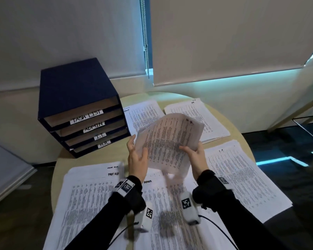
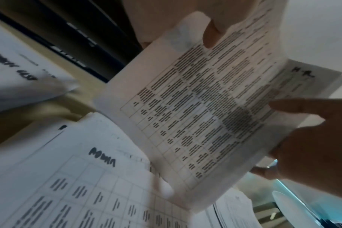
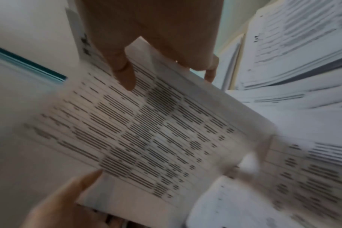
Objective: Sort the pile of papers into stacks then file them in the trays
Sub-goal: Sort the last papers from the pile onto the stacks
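A sheaf of printed sheets marked "H.R." [image 1: 170,139] is lifted off the round table, tilted towards me. My left hand [image 1: 136,156] pinches its left edge, thumb on the front and fingers behind. My right hand [image 1: 192,152] grips its right edge the same way. The left wrist view has the sheaf [image 2: 195,115] with my left thumb on its top edge. In the right wrist view my right thumb presses the sheaf [image 3: 156,131]. The dark blue tray unit [image 1: 76,98] stands at the table's far left, its slots labelled TASK LIST, ADMIN, I.T. and H.R.
Sorted stacks lie on the table [image 1: 61,159]: a task list stack [image 1: 90,195] near left, an admin pile [image 1: 163,204] under my wrists, an I.T. stack [image 1: 242,177] at right, an H.R. stack [image 1: 197,116] far right, and an admin stack [image 1: 143,114] beside the trays.
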`<control>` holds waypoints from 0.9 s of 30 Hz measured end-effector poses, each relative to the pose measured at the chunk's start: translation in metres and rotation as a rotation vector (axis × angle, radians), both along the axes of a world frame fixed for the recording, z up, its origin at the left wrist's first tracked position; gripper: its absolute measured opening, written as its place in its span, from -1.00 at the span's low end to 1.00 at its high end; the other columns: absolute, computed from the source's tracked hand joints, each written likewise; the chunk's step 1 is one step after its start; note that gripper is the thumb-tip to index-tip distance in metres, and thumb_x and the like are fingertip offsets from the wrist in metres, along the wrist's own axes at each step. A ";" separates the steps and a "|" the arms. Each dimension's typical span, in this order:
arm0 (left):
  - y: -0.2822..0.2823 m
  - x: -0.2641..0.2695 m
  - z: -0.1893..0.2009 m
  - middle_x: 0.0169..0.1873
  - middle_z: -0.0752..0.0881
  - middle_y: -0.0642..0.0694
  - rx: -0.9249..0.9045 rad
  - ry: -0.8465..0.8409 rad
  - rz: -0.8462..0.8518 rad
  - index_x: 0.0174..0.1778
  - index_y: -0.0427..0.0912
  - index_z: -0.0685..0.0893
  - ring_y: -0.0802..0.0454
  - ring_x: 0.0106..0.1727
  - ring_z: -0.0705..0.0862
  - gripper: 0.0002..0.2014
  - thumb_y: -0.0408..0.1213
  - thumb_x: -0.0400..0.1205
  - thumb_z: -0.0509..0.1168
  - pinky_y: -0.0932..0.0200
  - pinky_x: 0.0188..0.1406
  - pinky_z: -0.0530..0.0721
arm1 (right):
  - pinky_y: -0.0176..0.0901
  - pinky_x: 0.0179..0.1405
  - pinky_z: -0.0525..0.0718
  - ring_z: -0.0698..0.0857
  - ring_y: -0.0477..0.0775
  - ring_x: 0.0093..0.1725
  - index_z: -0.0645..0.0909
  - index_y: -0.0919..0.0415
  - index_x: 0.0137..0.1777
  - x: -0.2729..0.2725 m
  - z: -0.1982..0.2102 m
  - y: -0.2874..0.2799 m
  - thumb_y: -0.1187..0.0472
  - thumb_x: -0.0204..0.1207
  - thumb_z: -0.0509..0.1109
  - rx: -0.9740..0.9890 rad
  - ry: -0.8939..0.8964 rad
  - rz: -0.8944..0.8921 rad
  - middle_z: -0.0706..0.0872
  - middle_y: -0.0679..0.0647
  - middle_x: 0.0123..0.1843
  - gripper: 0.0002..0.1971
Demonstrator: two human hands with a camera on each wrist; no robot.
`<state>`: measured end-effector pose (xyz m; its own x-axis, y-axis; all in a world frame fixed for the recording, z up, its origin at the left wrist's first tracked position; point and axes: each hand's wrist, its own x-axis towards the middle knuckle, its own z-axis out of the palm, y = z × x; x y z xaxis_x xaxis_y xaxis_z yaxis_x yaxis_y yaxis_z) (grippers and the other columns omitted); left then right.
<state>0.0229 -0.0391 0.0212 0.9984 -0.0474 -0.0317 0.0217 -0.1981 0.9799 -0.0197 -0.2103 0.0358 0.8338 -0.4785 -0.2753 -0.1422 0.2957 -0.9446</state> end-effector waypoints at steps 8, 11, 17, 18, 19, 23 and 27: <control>0.000 0.034 -0.037 0.30 0.65 -0.02 0.118 0.221 -0.045 0.47 0.02 0.43 -0.03 0.27 0.64 -0.53 -0.04 0.64 0.32 -0.14 0.37 0.58 | 0.08 0.26 0.62 0.61 0.21 0.11 0.15 0.22 0.27 0.009 -0.054 0.011 0.59 0.55 0.16 -0.172 0.234 0.142 0.52 0.25 0.21 -0.58; 0.000 0.041 -0.049 0.22 0.66 0.18 0.189 0.209 -0.083 0.38 0.16 0.49 0.01 0.19 0.67 -0.62 0.05 0.64 0.29 -0.15 0.30 0.63 | 0.23 0.16 0.69 0.67 0.31 0.09 0.21 0.28 0.35 0.010 -0.068 0.010 0.53 0.60 0.15 -0.250 0.280 0.186 0.59 0.32 0.19 -0.62; 0.005 0.054 -0.048 0.16 0.64 0.27 0.114 0.248 -0.029 0.34 0.29 0.49 0.08 0.18 0.64 -0.58 0.24 0.57 0.19 -0.10 0.36 0.54 | 0.00 -0.15 0.76 0.73 0.23 -0.05 0.33 0.20 0.22 0.003 -0.075 -0.009 0.32 0.67 0.18 -0.153 0.264 0.248 0.64 0.20 0.09 -0.82; 0.005 0.056 -0.050 0.16 0.65 0.30 0.107 0.257 -0.031 0.29 0.36 0.50 0.08 0.18 0.66 -0.58 0.30 0.52 0.19 -0.11 0.35 0.55 | -0.03 -0.27 0.76 0.75 0.24 -0.13 0.36 0.20 0.18 0.004 -0.075 -0.014 0.28 0.69 0.15 -0.177 0.292 0.246 0.64 0.18 0.01 -0.89; 0.003 0.055 -0.048 0.19 0.66 0.27 0.115 0.272 -0.044 0.31 0.36 0.47 0.06 0.19 0.67 -0.51 0.35 0.47 0.19 -0.14 0.33 0.58 | -0.07 -0.40 0.73 0.75 0.22 -0.22 0.39 0.22 0.14 0.007 -0.075 -0.022 0.27 0.70 0.15 -0.222 0.320 0.240 0.63 0.18 -0.06 -0.92; -0.001 0.045 -0.050 0.06 0.66 0.19 0.250 0.277 -0.119 0.35 0.16 0.36 0.03 0.04 0.70 -0.64 0.03 0.66 0.24 -0.18 0.12 0.73 | -0.26 -0.62 0.40 0.44 0.05 -0.55 0.46 0.32 -0.01 0.035 -0.075 -0.076 0.42 0.60 0.17 -0.317 0.373 0.084 0.49 0.17 -0.43 -0.94; 0.012 0.024 -0.063 0.07 0.63 0.14 0.522 0.209 -0.335 0.13 0.09 0.56 0.20 0.03 0.64 -0.88 -0.12 0.71 0.19 0.02 0.15 0.69 | -0.40 -0.76 0.27 0.30 0.04 -0.50 0.37 0.22 -0.20 0.066 -0.068 -0.141 0.50 0.60 0.11 -0.247 0.448 -0.052 0.34 0.15 -0.45 -0.79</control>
<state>0.0471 -0.0267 -0.0421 0.9027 -0.2805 -0.3263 0.0555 -0.6759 0.7349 0.0467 -0.3513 -0.0324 0.6333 -0.6123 -0.4733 -0.5396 0.0889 -0.8372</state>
